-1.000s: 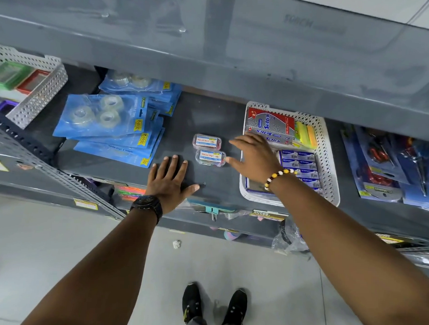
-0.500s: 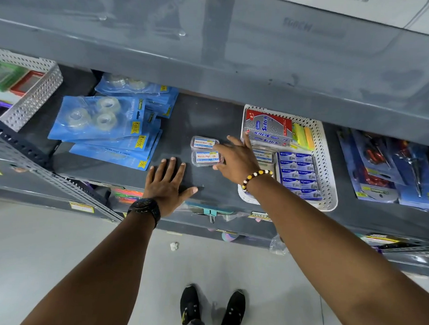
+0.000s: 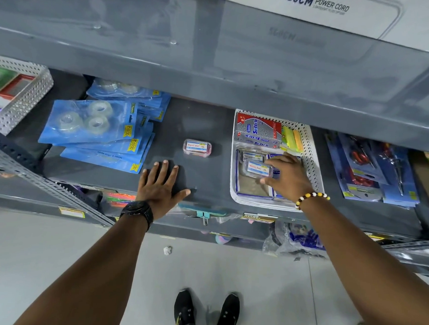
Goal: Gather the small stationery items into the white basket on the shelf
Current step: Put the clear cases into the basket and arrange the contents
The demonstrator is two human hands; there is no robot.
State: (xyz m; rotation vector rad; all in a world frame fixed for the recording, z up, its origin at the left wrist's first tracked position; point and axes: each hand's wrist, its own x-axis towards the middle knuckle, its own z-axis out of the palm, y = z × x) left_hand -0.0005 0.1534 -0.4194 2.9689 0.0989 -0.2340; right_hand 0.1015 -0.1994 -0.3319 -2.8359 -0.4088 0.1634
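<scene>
1. A small clear plastic case [image 3: 257,168] with a printed label is pinched in the grip of the right hand [image 3: 287,178], thumb at the near edge and fingers over the far edge, and it is held over the middle of the white basket [image 3: 313,165], above the packs already lying there.
2. A second clear case [image 3: 197,148] of the same kind lies flat on the grey shelf [image 3: 200,120], at about 9 o'clock from the basket and well apart from it.
3. The cases are judged to be light and rigid, with smooth, probably slippery walls; hold is best taken across the two long sides. Loose contents may rattle or spill if the lid pops, so a firm squeeze on the lid is best avoided.
4. The left hand [image 3: 160,184] is laid flat on the shelf front with fingers spread, holding nothing, at about 7 o'clock from the loose case.
5. Inside the basket, a red and silver box [image 3: 257,131] is seen at the far end, with yellow and orange pieces [image 3: 293,140] beside it and blue packs [image 3: 254,190] below.
6. Blue tape packs [image 3: 95,124] are stacked at 9 o'clock on the shelf, and carded scissors [image 3: 361,167] lie at 3 o'clock from the basket.
</scene>
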